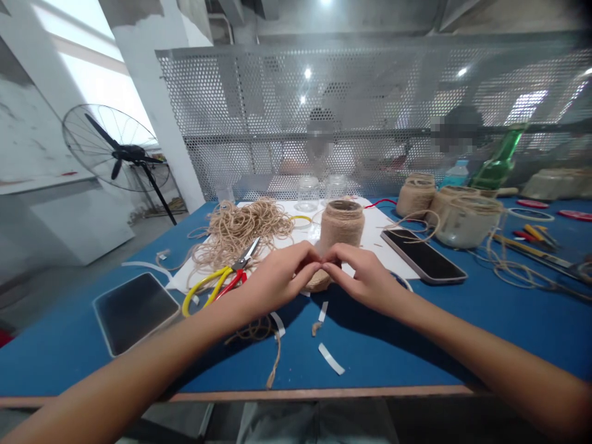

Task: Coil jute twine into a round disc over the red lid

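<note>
My left hand [283,274] and my right hand [363,277] meet in front of a twine-wrapped jar [342,227], fingertips touching. Thumb and fingers are pinched together on each; whatever lies between them is too small or hidden to make out. Just under the fingertips is a round, flat piece of coiled twine [318,283], partly covered by the hands. Beside my left hand lie scissors with yellow handles [203,290] and a red-handled tool [231,285]. A loose heap of twine [250,222] rests behind them on white paper [377,250].
A tablet-like dark device [136,311] lies at left, a phone [425,256] at right. Several twine-wrapped jars [469,222] and a green bottle [499,160] stand at back right. Clear glass jars [308,192] stand before a perforated metal screen [259,117]. Paper strips [331,359] lie in front.
</note>
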A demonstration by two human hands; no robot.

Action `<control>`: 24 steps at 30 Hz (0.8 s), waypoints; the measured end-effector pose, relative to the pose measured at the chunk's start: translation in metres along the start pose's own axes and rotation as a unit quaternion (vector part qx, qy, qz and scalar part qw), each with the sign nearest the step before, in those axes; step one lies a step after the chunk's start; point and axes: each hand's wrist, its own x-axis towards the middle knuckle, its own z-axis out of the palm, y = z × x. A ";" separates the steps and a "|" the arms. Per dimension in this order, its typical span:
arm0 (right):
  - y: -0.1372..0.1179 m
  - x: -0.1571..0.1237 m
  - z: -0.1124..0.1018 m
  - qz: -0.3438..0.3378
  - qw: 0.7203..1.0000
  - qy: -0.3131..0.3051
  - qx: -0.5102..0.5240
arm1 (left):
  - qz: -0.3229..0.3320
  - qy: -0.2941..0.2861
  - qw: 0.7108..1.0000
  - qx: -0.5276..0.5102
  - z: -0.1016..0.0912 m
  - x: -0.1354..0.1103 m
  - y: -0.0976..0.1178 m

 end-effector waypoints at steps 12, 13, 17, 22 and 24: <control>0.001 -0.002 0.000 0.118 0.975 -0.025 0.186 | 0.111 0.111 0.987 0.035 0.006 -0.008 0.004; 0.000 -0.002 0.000 0.116 0.975 -0.022 0.189 | 0.111 0.108 0.987 0.035 0.007 -0.008 0.004; -0.002 -0.005 0.001 0.110 0.977 -0.013 0.184 | 0.106 0.102 0.988 0.040 0.010 -0.010 0.005; -0.003 -0.007 0.002 0.077 0.987 0.004 0.140 | 0.124 0.106 0.984 0.069 0.011 -0.012 0.007; -0.003 -0.008 0.002 0.064 0.990 0.008 0.124 | 0.132 0.107 0.982 0.084 0.012 -0.013 0.008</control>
